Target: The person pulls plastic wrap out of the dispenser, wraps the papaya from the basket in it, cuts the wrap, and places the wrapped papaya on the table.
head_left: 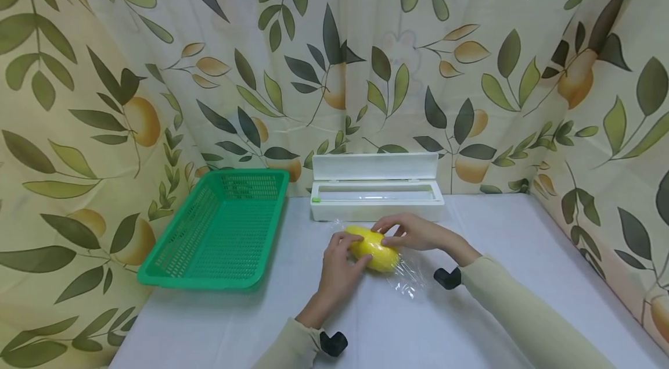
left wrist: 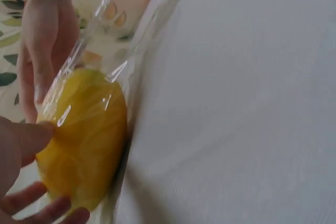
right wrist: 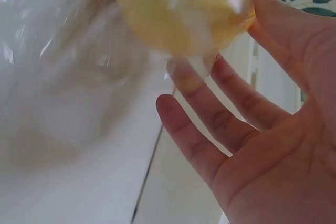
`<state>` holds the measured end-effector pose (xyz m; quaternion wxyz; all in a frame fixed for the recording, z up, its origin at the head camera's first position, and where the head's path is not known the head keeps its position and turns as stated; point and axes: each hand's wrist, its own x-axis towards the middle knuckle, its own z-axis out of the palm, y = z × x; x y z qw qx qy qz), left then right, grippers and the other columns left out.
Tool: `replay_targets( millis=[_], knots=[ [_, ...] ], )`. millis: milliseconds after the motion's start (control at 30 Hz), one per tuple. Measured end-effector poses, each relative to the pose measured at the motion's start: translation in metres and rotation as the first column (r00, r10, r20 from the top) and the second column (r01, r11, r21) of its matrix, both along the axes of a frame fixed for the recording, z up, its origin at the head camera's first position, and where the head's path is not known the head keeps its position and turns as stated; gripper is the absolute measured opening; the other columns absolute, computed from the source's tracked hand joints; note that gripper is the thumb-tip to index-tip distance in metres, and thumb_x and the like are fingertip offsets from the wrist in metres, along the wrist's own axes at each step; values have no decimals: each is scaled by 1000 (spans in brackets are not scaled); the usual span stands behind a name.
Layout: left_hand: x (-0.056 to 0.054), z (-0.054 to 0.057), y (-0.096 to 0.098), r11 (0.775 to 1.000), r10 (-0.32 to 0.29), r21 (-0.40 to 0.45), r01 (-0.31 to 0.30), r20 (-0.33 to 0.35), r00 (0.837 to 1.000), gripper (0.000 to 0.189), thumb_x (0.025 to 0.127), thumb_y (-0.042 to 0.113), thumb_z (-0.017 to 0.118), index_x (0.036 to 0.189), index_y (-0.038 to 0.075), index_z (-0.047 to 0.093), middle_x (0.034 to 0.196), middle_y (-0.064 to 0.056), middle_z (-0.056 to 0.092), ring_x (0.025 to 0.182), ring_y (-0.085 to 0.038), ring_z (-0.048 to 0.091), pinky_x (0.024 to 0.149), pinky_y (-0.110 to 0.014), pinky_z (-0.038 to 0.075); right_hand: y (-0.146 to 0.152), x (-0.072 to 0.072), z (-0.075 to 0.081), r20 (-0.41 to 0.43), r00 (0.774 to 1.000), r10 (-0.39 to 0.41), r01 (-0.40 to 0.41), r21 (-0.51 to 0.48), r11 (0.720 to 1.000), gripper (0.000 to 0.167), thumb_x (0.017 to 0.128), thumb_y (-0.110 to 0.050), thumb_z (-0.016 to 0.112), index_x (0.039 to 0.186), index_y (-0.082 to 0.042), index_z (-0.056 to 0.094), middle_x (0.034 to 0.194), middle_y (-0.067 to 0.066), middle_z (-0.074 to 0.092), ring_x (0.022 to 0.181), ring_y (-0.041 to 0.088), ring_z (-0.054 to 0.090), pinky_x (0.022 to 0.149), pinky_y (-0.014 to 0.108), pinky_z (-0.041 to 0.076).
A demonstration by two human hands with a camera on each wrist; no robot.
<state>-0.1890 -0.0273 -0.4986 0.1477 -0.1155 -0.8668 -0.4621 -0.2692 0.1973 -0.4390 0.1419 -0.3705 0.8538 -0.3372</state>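
Observation:
A yellow mango [head_left: 385,258], smooth and oval, lies on the white table inside clear plastic wrap [head_left: 407,279]. Loose, crinkled film trails from its near right end. My left hand [head_left: 338,261] holds it from the left, thumb on the near side and fingers curled over the far side. From the right, my right hand [head_left: 413,231] grips the upper side with thumb and forefinger. In the right wrist view, the other fingers [right wrist: 194,150] spread below the mango [right wrist: 184,14]. The left wrist view shows film standing up past the mango's greenish tip [left wrist: 86,74].
Behind the hands stands a white cling-film box [head_left: 377,212], its lid [head_left: 375,167] raised, with a green piece [head_left: 316,200] at its left end. A green plastic basket [head_left: 251,283] sits at the left. Leaf-patterned curtain [head_left: 366,119] surrounds the white table [head_left: 496,241].

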Motion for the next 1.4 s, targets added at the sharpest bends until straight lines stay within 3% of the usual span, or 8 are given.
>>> replay_targets(
  millis=[100,267,433,633,933,1067,1300,1400],
  knots=[
    [-7,-4,-9,997,-78,-3,78,-21,997,35,88,15,82,121,11,72,131,-6,62,112,-22,65,85,-32,57,5,3,-5,18,1000,-13,13,-27,1000,35,99,-23,71,133,-15,66,132,6,67,120,32,63,90,43,58],
    [-17,-6,-21,980,-200,-10,200,-5,980,41,88,9,81,128,12,70,140,-7,63,118,-23,65,87,-35,59,12,11,-17,81,996,-35,43,-100,994,40,100,-23,69,138,-16,61,142,8,61,129,38,58,94,46,56],
    [-22,-7,-28,970,-242,-14,243,54,969,47,88,11,81,133,14,68,146,-4,59,125,-22,62,91,-31,57,11,20,-27,94,991,-94,109,-165,980,43,98,-23,72,138,-16,61,146,10,58,128,39,59,95,44,56],
    [-20,-7,-27,960,-280,-2,280,47,959,45,87,9,82,130,12,69,144,-6,61,122,-24,64,90,-33,58,11,34,-34,53,985,-164,171,-184,968,41,96,-24,74,136,-17,64,141,12,61,121,39,64,88,39,59],
    [-10,-5,-24,898,-439,-14,440,53,897,46,87,7,81,131,12,69,143,-4,62,128,-23,61,90,-32,58,22,76,-36,155,956,-249,275,-186,943,44,95,-29,75,136,-19,61,137,21,61,103,30,73,82,36,61],
    [-9,-4,-26,886,-459,-62,459,17,888,47,86,5,81,131,11,68,144,-5,61,131,-24,60,90,-36,58,19,86,-38,43,952,-303,306,-191,933,45,94,-31,76,135,-18,61,131,21,63,91,23,75,77,36,61],
    [-11,-2,-25,882,-454,-184,435,-80,887,43,88,11,82,129,13,70,140,-7,63,133,-21,57,109,-38,46,11,91,-46,-181,894,-411,358,-266,895,37,88,-23,83,123,-19,70,130,11,58,107,35,63,78,43,61],
    [-13,0,-26,877,-469,-174,447,-120,875,35,89,7,80,123,11,73,132,-8,67,126,-20,61,101,-36,53,8,89,-48,-227,893,-389,309,-320,895,33,88,-15,83,119,-16,72,128,9,62,111,33,63,79,42,61]
  ],
)
